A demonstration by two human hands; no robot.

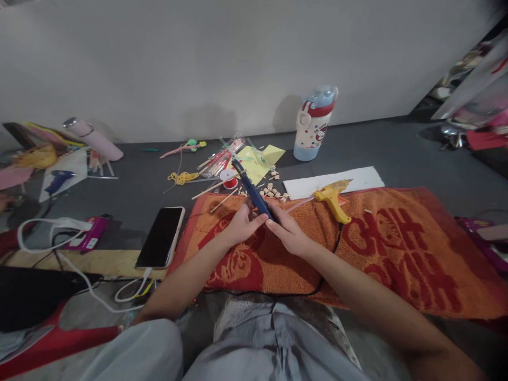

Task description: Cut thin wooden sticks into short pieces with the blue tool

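Gripping a blue tool (255,193), left hand (243,225) and right hand (291,228) above orange towel (293,270), dark tabletop (377,148), grey wall (238,58).

The left grip (246,222) and right grip (291,230) meet above the far left part of the towel (293,270), fingers curled, thumbs on top with tips almost touching. The bare left forearm (194,275) slants in across the towel's near left corner. The bare right forearm (353,286) crosses its near edge, elbow bent on the body's side of that edge.
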